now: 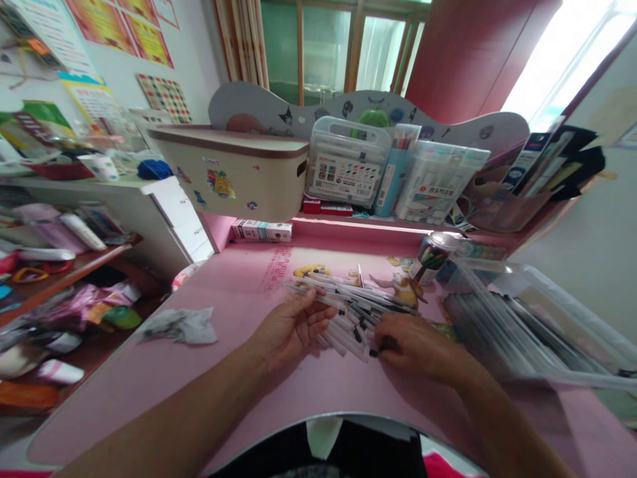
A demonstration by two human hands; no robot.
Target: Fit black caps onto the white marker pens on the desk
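A pile of several white marker pens [354,300] lies on the pink desk [239,285], spread in a loose fan. My left hand [293,325] rests at the pile's left end, palm turned inward, fingers curled against a few pens. My right hand [413,345] sits at the pile's lower right, its fingers bent down on the pen ends, pinching what looks like a dark pen tip. The picture is blurred, so what exactly each hand holds is unclear.
A clear plastic case [527,318] holding more pens stands open at the right. A metal can [434,252] is behind the pile. Crumpled tissue [182,326] lies at the left. Boxed marker sets [348,162] and a cream storage box [233,169] line the shelf behind.
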